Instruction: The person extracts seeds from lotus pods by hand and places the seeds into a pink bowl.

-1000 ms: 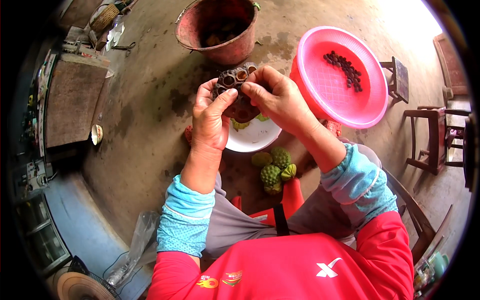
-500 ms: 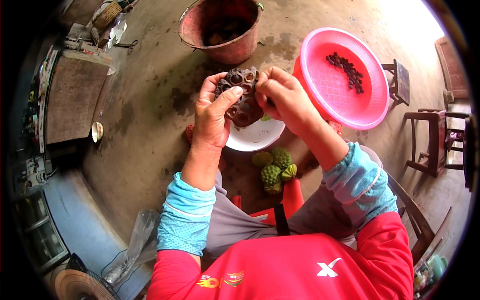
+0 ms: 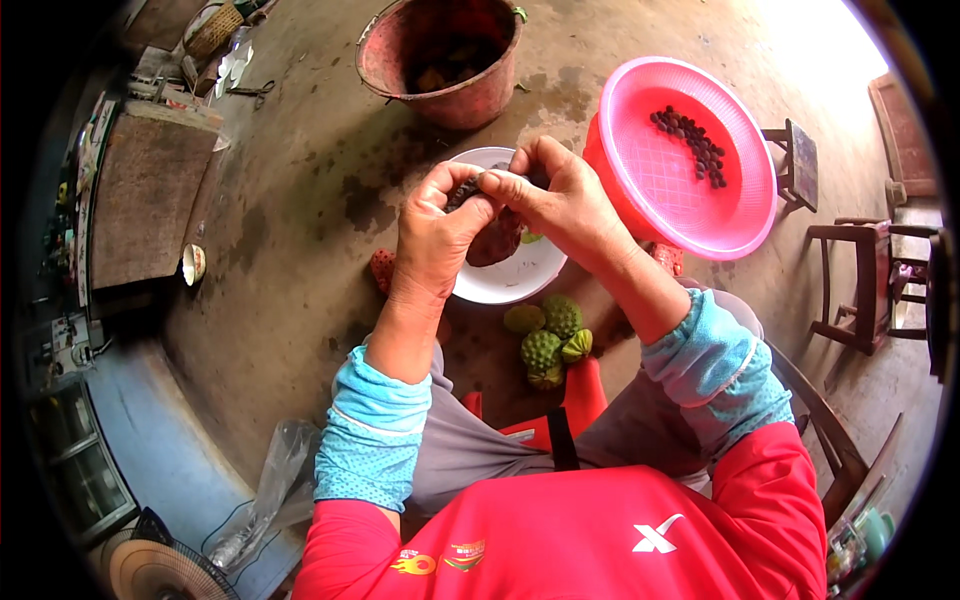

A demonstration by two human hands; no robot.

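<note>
A dark brown dried lotus seed pod (image 3: pixel 495 242) is held tilted between my two hands, over a white basin (image 3: pixel 512 284). My left hand (image 3: pixel 432 235) is closed on the pod's left side, thumb on top. Closed at the upper right edge of the pod, my right hand (image 3: pixel 575 205) has its thumb tip nearly meeting the left fingers. The hands cover most of the pod's upper part, so its seed holes barely show. Something light green peeks out beside the pod in the basin.
Right of my hands, a pink basket (image 3: pixel 650 195) holds several dark lotus seeds (image 3: pixel 692 142). A worn red bucket (image 3: pixel 465 103) stands ahead with dark scraps inside. Green lotus pods (image 3: pixel 543 350) lie between my knees. Wooden stools (image 3: pixel 800 165) stand at the right.
The pod has tipped and dropped lower, its holed face turning out of sight. My hands have drawn together, with the right thumb now across the pod's top.
</note>
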